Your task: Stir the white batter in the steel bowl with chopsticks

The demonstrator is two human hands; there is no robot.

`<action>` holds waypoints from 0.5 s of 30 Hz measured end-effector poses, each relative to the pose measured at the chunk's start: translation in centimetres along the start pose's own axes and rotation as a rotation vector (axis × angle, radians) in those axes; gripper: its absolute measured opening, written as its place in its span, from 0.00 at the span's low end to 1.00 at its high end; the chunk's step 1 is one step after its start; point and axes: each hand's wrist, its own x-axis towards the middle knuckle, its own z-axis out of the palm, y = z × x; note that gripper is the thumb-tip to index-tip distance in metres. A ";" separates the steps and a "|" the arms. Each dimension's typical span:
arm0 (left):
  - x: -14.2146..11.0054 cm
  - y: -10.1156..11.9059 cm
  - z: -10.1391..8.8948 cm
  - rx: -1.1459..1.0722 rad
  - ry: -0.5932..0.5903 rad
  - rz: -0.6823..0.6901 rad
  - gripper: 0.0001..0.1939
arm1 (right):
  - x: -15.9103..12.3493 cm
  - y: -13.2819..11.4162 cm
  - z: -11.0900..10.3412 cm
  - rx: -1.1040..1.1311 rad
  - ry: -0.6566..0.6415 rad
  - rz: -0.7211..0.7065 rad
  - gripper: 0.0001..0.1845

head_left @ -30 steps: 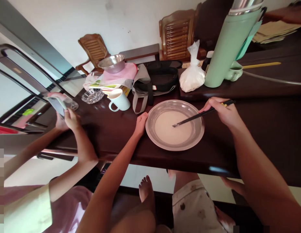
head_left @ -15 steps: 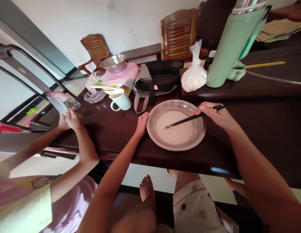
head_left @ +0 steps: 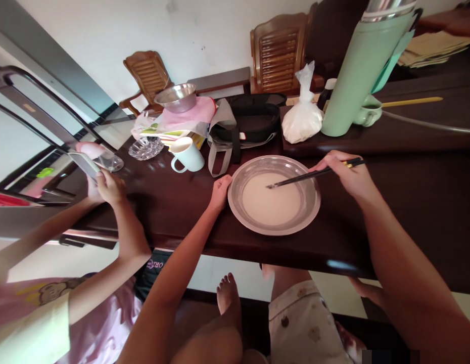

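A wide metal bowl (head_left: 273, 230) stands on the dark table, with a pale, milky liquid (head_left: 271, 202) in it. My left hand (head_left: 221, 191) grips the bowl's left rim, its fingers curled at the edge. Above the bowl's right side, my right hand (head_left: 346, 172) is closed around black chopsticks (head_left: 303, 177). Their tips reach over the back part of the liquid; whether they touch it I cannot tell. Behind the bowl sits a tied plastic bag of white powder (head_left: 302, 124).
A white mug (head_left: 187, 155), a glass ashtray (head_left: 146, 148) and a black-and-grey bag (head_left: 253, 124) stand behind the bowl on the left. A tall green thermos (head_left: 358, 81) is at the back right. On the left, another person's hands (head_left: 108, 186) hold a phone (head_left: 84, 164).
My right hand has moved a little right and up with the chopsticks, and their tips have shifted back and right over the liquid. My left hand stays at the rim.
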 end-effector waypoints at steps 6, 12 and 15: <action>0.3 -0.2 -0.6 -0.138 0.103 -0.060 0.17 | 0.0 -0.2 0.4 0.008 -0.201 0.013 0.15; 0.5 -0.4 -0.8 -0.175 0.101 -0.040 0.18 | 0.0 -0.4 0.2 0.029 -0.010 0.005 0.18; 0.5 -0.2 -0.7 -0.156 0.105 -0.051 0.17 | -0.1 -0.4 0.6 0.005 -0.150 0.015 0.17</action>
